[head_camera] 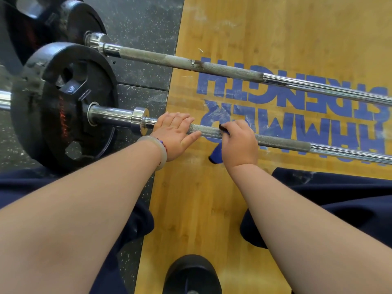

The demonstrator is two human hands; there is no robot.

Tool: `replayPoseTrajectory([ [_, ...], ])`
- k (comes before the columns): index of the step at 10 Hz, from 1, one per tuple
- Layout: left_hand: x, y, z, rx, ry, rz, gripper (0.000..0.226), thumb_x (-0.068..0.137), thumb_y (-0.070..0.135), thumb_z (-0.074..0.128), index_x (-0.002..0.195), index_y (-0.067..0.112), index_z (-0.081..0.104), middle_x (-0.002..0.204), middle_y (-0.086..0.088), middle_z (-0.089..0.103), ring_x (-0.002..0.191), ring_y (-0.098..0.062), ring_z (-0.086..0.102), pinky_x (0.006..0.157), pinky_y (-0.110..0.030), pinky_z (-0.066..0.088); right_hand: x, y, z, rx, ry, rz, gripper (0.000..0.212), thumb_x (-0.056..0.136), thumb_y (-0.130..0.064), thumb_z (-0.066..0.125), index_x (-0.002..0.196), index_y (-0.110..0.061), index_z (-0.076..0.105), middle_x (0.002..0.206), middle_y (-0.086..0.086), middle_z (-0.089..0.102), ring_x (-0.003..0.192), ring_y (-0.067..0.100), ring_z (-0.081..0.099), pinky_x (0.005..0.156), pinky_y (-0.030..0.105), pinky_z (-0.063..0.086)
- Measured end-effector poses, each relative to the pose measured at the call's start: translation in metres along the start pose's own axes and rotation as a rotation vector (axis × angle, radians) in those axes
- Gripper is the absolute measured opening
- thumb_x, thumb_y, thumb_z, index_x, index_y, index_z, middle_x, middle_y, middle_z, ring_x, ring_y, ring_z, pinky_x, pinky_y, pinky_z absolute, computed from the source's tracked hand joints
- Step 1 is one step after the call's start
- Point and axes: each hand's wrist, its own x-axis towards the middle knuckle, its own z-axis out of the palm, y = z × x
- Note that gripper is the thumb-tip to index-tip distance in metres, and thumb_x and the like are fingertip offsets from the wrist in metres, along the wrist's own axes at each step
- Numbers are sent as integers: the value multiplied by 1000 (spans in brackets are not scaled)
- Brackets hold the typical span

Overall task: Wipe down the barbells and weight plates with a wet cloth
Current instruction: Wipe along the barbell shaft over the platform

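Large blue letters are painted on the wooden platform [233,28], upside down from this side. The far line reads "STRENGTH" [239,90], its first letters crossed by the far bar [212,67] near the right edge. The near line reads "HAMMER" [273,122], partly covered by the near bar [282,142] and the right hand [239,143] with its cloth [215,154]. Red marks on the near plate [63,107] cannot be read.

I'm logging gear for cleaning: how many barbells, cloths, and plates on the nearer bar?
Barbells: 2, the near barbell and the far barbell
Blue cloth: 1
Weight plate on the near barbell: 1
Total: 4
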Motion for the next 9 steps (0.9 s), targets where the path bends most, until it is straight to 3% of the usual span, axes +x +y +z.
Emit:
replayPoseTrajectory([
  [1,0,0,-1,-6,-4,5,64,96,56,9,151,24,16,157,4,14,145,-15,4,116,-35,-7,13,-14,-13,268,175,174,21,97,-11,48,110,-11,65,106,1,57,91,7,48,81,11,33],
  [2,0,0,-1,-4,-8,4,65,96,56,8,151,24,16,157,4,15,145,-16,5,117,-35,-6,18,-14,-18,161,104,57,25,95,-8,48,115,-5,64,116,7,55,103,17,49,95,25,40],
  [3,0,1,-1,-5,-5,-5,66,95,57,8,151,23,17,157,3,15,144,-16,5,117,-35,-6,1,-3,-11,-134,-298,-80,51,92,-38,55,135,-11,49,140,7,40,130,28,32,112,40,28],
  [4,0,1,-2,-4,-10,-6,66,96,57,9,151,23,17,157,3,15,144,-16,5,117,-35,-6,-6,8,-3,-351,-346,-165,57,94,-33,54,147,-23,33,152,2,28,137,28,22,113,37,20],
  [5,0,2,-2,2,-10,-2,65,96,57,9,151,22,17,156,3,15,144,-16,6,117,-35,-6,5,8,-6,-284,-301,-204,49,95,-11,48,143,-20,42,145,0,42,127,25,36,105,30,25],
  [6,0,1,-2,9,-9,2,66,96,57,8,151,22,16,157,3,14,145,-16,5,117,-35,-7,5,7,-15,-87,-183,-146,43,93,-6,49,135,-14,52,137,1,52,118,27,48,94,38,39],
  [7,0,0,-2,11,-9,4,64,97,56,9,151,22,15,157,3,13,145,-16,4,117,-36,-7,4,5,-19,37,-39,-28,35,91,-11,57,126,-12,55,128,5,51,91,20,53,73,34,45],
  [8,-1,1,-3,2,-18,3,66,96,57,8,151,23,15,157,3,14,145,-16,4,117,-36,-7,5,9,-18,-64,-26,-19,16,89,-18,60,101,-8,61,104,7,56,87,26,52,73,32,36],
  [9,0,1,-3,-1,-15,-3,66,95,58,9,151,23,16,156,3,15,144,-16,5,117,-35,-7,3,9,-11,-343,-5,-84,17,89,-31,60,83,-15,65,88,0,62,100,28,47,92,38,23],
])
